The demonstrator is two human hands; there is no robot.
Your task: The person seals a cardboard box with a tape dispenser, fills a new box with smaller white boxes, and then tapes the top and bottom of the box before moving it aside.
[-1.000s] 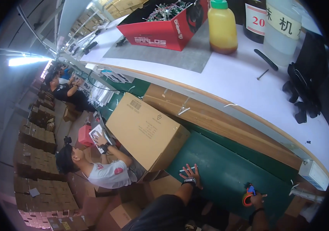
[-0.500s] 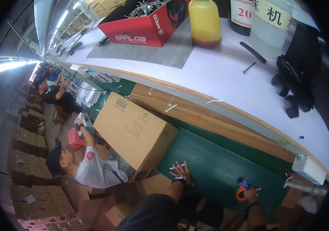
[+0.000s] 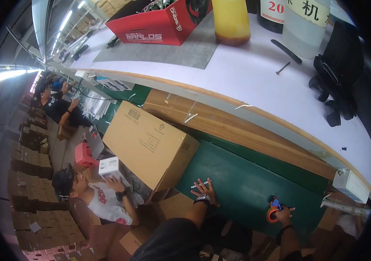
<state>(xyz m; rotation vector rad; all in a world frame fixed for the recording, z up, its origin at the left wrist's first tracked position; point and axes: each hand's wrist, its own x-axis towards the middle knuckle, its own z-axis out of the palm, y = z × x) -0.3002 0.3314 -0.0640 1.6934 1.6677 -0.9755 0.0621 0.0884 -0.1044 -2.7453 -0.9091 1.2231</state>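
My left hand point(image 3: 206, 191) lies flat on the green work surface point(image 3: 237, 174), its fingers spread, with a watch on the wrist. A small white strip point(image 3: 199, 185) is beside and partly under its fingers. My right hand point(image 3: 284, 214) is closed around a hand-held tape dispenser point(image 3: 275, 202), blue with an orange roll, at the right part of the same surface. Left of my left hand stands a large closed brown carton point(image 3: 146, 141), apart from both hands.
A seated co-worker point(image 3: 109, 202) at the left holds a white box point(image 3: 109, 166). Above, a white bench point(image 3: 255, 82) carries a red box point(image 3: 155, 32), a yellow bottle point(image 3: 232, 21), a clear jar point(image 3: 302, 32) and black plastic parts point(image 3: 337, 95). Brown cartons point(image 3: 42, 185) are stacked far left.
The co-worker has leaned back from the far side and now holds up a white box near the carton. My hands have barely moved; the view has shifted slightly.
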